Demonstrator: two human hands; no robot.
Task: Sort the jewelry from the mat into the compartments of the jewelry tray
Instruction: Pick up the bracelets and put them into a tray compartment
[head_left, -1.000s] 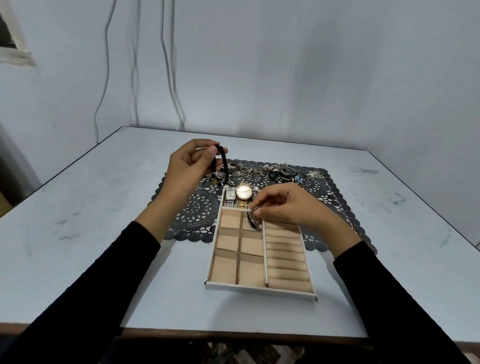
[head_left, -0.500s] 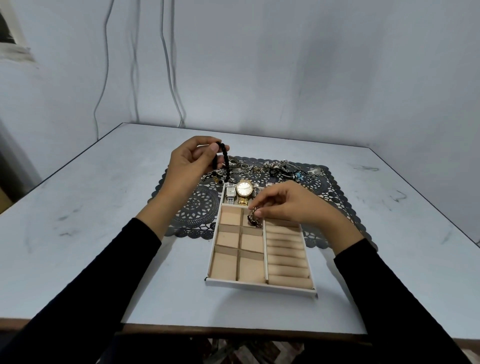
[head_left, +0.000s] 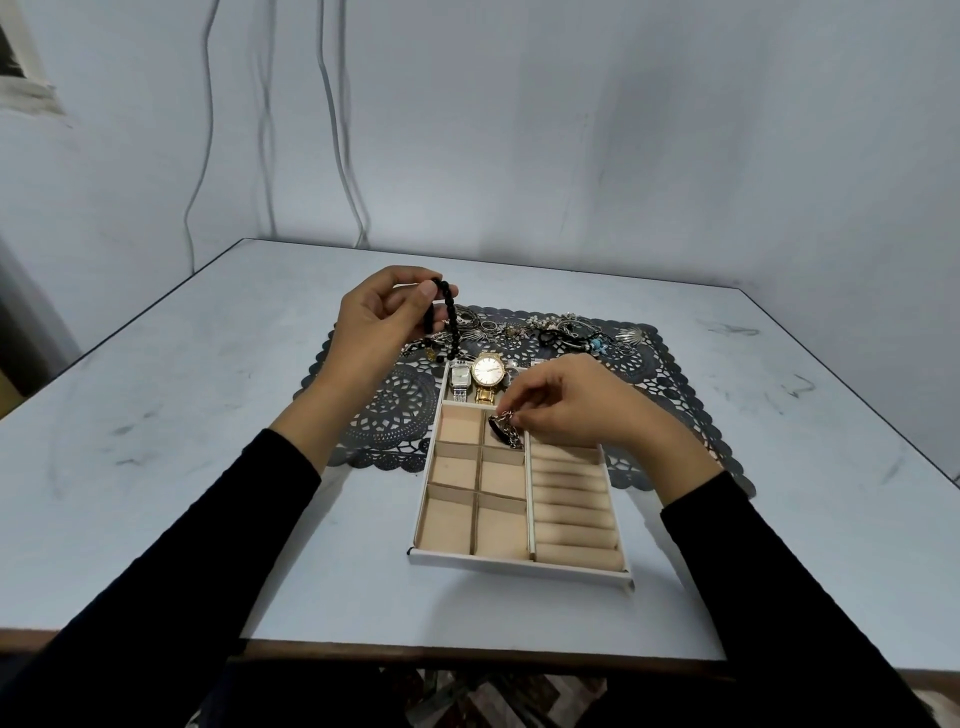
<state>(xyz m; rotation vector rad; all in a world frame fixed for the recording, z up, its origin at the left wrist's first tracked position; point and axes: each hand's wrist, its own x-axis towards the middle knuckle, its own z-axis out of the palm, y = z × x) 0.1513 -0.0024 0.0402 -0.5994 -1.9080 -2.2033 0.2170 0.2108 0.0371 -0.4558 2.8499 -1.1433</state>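
- Jewelry in the right hand (head_left: 566, 410) was a chain bracelet (head_left: 508, 432) with a dark piece on it. The thumb and fingertips pinched its upper end, and the rest hung down into the square compartment directly under the grip.
- That compartment sat in the far row of the tray (head_left: 519, 564), just beside the ring rolls (head_left: 571, 499) that ran under the right palm and back toward the person.
- Just beyond the right fingertips, a silver watch (head_left: 459, 379) and a gold watch (head_left: 487, 375) lay side by side in the tray's far section.
- The left hand (head_left: 379, 325), higher and further out than the right, had thumb and fingers closed round a black bead bracelet (head_left: 450, 318), which hung from them as a loop.
- Below that loop lay the dark lace mat (head_left: 395, 410), with the tray's far end resting on it.
- Beyond both hands, the remaining pile of jewelry (head_left: 566, 332) lay along the mat's far edge.
- Everything rested on a pale table (head_left: 208, 415).
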